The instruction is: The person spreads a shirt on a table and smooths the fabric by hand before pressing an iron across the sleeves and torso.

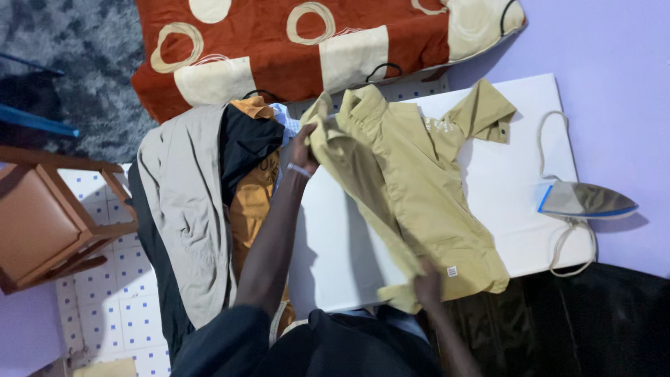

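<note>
The left hand [304,148] grips the khaki shirt [412,188] at its collar. The right hand [427,283] pinches its hem above the white board [335,244].

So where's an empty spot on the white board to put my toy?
The white board is bare between the left hand and the khaki shirt, and again between shirt and iron. The clothes pile crowds the left.

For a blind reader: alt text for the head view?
Two hands, left hand and right hand, hold a khaki short-sleeved shirt over a white ironing surface. An iron rests at its right; folded clothes lie left.
</note>
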